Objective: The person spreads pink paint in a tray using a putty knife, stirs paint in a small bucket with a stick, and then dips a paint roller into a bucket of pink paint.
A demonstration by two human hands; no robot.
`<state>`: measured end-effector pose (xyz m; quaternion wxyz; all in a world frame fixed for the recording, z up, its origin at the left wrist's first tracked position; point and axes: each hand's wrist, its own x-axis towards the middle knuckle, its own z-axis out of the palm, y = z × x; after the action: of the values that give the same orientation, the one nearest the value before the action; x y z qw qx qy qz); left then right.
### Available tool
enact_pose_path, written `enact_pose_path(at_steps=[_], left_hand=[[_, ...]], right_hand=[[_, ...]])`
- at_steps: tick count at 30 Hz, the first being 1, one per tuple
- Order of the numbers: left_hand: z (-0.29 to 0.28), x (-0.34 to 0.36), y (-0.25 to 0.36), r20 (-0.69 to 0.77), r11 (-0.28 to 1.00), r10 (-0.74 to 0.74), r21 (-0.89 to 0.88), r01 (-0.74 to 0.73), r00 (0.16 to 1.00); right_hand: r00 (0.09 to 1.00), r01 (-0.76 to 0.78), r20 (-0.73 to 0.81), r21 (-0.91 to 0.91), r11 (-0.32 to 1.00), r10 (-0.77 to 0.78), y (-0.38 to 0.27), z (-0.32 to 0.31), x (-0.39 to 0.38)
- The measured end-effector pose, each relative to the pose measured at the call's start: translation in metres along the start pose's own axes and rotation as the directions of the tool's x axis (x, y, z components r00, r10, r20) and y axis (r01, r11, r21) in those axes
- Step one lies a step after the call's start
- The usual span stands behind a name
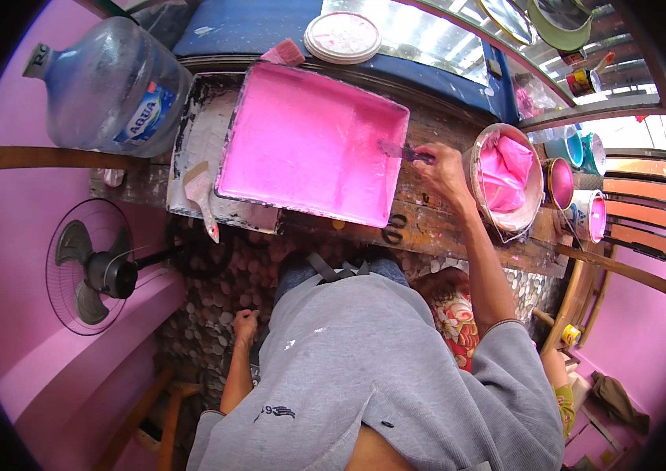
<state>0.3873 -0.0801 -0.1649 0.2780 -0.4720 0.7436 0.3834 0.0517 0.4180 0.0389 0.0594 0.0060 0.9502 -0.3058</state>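
My right hand [439,169] grips the dark handle of a putty knife [407,152]. The blade reaches over the right rim of a shallow tray [302,141] coated with pink paint. Under that tray lies a second, paint-crusted tray [219,118], with a paintbrush [201,196] resting bristles-up on its front left part. Another brush with pink bristles [284,52] sits at the pink tray's far edge. Down by my left side hangs my left hand [245,322], its fingers curled, with nothing visible in them. A bucket [470,165] with pink plastic inside stands right of my right hand.
On the left are a large clear water bottle [105,86] and a fan [94,267]. A paint-stained white lid [342,35] lies beyond the trays. Several paint cans [584,212] stand at the right. Another person's arm [556,369] shows at lower right.
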Motion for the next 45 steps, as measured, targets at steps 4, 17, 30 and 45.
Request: enact_pose_path(at_steps=[4, 17, 30, 45], left_hand=[[0.000, 0.004, 0.001, 0.017, 0.996, 0.009, 0.094, -0.011, 1.000], [0.000, 0.031, 0.020, 0.049, 0.986, 0.097, 0.132, -0.103, 0.994], [-0.004, 0.005, 0.051, 0.186, 0.999, -0.021, -0.038, 0.029, 0.982], [-0.024, -0.141, 0.258, 0.473, 0.321, 0.672, -0.879, 0.351, 0.570]], right_hand=[[0.929, -0.342, -0.005, 0.361, 0.867, 0.369, 0.032, 0.006, -0.038], [0.812, -0.498, -0.115, 0.373, 0.783, 0.572, 0.044, -0.005, -0.105], [0.914, 0.307, -0.122, -0.419, 0.855, -0.388, 0.044, 0.024, -0.121], [0.918, 0.149, -0.341, -0.177, 0.973, -0.202, 0.048, -0.006, -0.128]])
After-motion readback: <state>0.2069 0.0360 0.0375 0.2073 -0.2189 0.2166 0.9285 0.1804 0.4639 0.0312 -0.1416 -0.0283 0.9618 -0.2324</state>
